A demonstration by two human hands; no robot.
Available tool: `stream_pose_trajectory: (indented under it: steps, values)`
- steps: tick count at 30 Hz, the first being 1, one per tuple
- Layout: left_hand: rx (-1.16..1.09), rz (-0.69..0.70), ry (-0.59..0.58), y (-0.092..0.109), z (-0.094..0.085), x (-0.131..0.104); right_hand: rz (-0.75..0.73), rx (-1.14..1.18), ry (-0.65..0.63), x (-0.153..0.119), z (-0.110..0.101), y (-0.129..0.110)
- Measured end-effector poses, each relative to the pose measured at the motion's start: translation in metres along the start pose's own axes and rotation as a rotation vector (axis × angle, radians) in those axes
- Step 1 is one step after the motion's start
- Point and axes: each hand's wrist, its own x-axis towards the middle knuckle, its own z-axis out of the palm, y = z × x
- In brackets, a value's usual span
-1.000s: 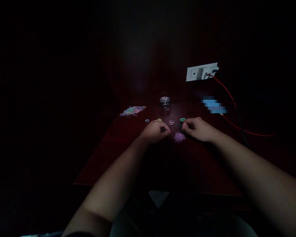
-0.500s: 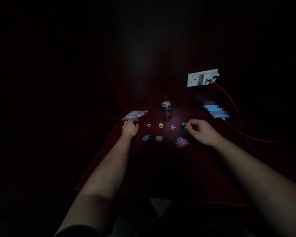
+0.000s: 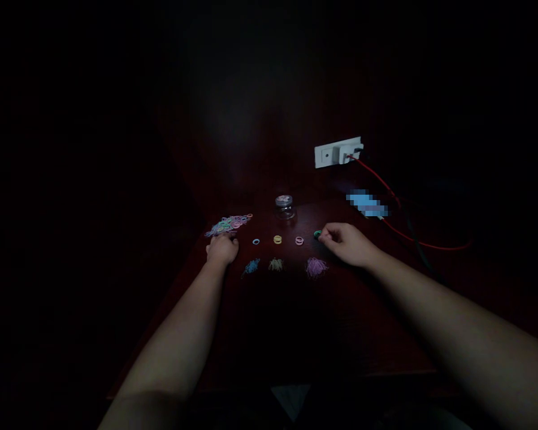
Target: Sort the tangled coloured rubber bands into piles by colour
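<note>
My left hand [image 3: 223,248] lies at the near edge of a mixed pile of colored elastic bands [image 3: 229,224], thumb apart and the other fingertips partly hidden. On the right, my right hand [image 3: 346,243] pinches at the green hair ties [image 3: 317,235], which its fingertips partly cover. Between the hands sit a blue hair tie [image 3: 256,242], yellow hair ties [image 3: 277,239] and pink hair ties [image 3: 299,240] in a row. Nearer to me are small heaps of thin bands: blue [image 3: 251,266], pale yellow [image 3: 276,264] and purple [image 3: 316,267].
Behind the row stands a clear lidded jar [image 3: 284,208]. A blurred-out phone-like object [image 3: 366,203] with a red cable [image 3: 424,243] lies at the back right, below a wall socket [image 3: 327,154]. Dark red tabletop [image 3: 296,334] surrounds everything; the room is dim.
The whole view has shifted, so the things on the table appear further left and slightly lower. Both hands keep nearly the same places by the pile and the green hair ties.
</note>
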Motion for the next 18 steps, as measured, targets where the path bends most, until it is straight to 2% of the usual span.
stream_pose_trajectory:
  steps: [8,18]
  values:
    - [0.103,0.063,-0.088,0.0015,-0.0084,-0.0032,0.005,0.005,-0.015,-0.0021,0.0042,-0.0056]
    - [0.180,0.162,-0.104,0.0002,0.0000,0.0015,0.002,0.019,0.018,0.0003,0.0059,0.0023]
